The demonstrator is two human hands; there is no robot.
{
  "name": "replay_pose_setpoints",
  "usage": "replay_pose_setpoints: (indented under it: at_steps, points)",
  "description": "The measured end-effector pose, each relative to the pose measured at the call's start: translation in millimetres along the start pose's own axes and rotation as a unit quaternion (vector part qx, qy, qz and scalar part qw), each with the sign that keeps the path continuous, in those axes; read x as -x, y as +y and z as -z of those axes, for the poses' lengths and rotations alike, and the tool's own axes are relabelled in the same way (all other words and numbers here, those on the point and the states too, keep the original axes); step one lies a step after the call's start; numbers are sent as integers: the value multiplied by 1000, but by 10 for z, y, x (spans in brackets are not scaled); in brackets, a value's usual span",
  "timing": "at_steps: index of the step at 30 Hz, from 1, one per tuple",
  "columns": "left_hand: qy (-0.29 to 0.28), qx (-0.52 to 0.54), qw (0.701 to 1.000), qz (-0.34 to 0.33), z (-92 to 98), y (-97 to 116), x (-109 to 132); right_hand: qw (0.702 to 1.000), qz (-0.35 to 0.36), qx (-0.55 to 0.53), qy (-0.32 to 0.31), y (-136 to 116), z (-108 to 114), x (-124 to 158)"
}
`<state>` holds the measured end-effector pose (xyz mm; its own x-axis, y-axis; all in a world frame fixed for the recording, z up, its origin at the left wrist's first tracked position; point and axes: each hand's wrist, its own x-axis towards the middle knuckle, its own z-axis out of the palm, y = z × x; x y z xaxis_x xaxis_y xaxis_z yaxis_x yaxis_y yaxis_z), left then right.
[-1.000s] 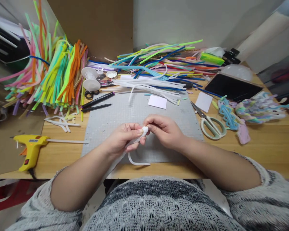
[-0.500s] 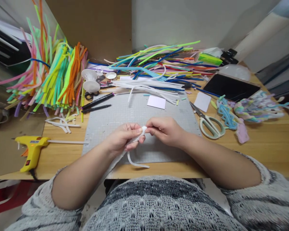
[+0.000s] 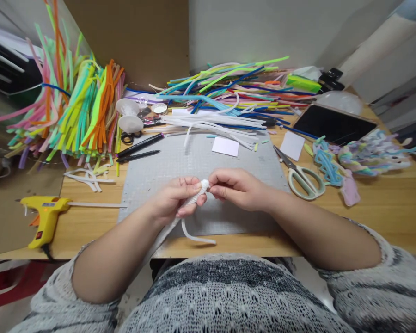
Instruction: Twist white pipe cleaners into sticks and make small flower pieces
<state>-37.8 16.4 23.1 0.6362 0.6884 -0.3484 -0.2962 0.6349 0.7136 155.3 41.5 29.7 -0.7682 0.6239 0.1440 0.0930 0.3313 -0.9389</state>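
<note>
Wrapped round a white coiled pipe cleaner (image 3: 204, 185), my left hand (image 3: 180, 194) pinches it between thumb and fingers, with its rounded coiled end showing above the thumb. A loose white tail (image 3: 197, 239) curves out below that hand over the mat's near edge. My right hand (image 3: 234, 187) is closed at the coil's right side, its thumb and forefinger pinched together at the tip. Whatever lies between those right fingertips is too small and covered to make out. Both hands are above the grey cutting mat (image 3: 159, 171).
White pipe cleaners (image 3: 215, 124) lie along the mat's far edge, with a colourful pile behind. A yellow glue gun (image 3: 45, 217) and black markers (image 3: 140, 147) are at left. Scissors (image 3: 303, 180), white cards, a dark phone (image 3: 333, 124) and twisted pastel pieces (image 3: 364, 157) are at right.
Both hands have shifted slightly left. The right fingertips have drawn a little apart from the coil's end, and more of its rounded tip shows.
</note>
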Motion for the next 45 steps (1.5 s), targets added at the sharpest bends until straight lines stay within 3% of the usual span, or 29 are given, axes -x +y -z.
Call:
replay_pose_setpoints:
  at_steps: [3, 7, 18, 24, 26, 28, 32, 34, 38, 45]
  points:
    - [-36, 30, 999, 27, -1, 4, 3, 988, 102, 118, 6, 32, 37, -6]
    - [-54, 45, 997, 40, -16, -5, 15, 970, 181, 161, -3, 66, 43, -14]
    - [-93, 61, 989, 99, -39, -34, 20, 942, 250, 218, 46, 145, 46, -15]
    - [-143, 57, 980, 125, -56, -63, 26, 890, 317, 328, -7, 129, 83, -4]
    - [-139, 40, 982, 117, -52, -71, 25, 886, 303, 350, -40, 79, 96, 5]
    - [-119, 22, 988, 101, -48, -70, 23, 903, 273, 325, -62, 23, 95, 11]
    - [-50, -11, 998, 40, -41, -52, 11, 983, 119, 130, -41, -28, 19, -2]
    - [-16, -32, 999, 2, -37, -47, 4, 1000, 18, 3, -20, -11, -40, -18]
    - [31, -66, 997, -29, -37, -55, -4, 977, -97, -191, -13, 62, -124, -48]
    - [108, -113, 986, -54, -63, -109, -24, 950, -163, -266, -11, 118, -133, -59]
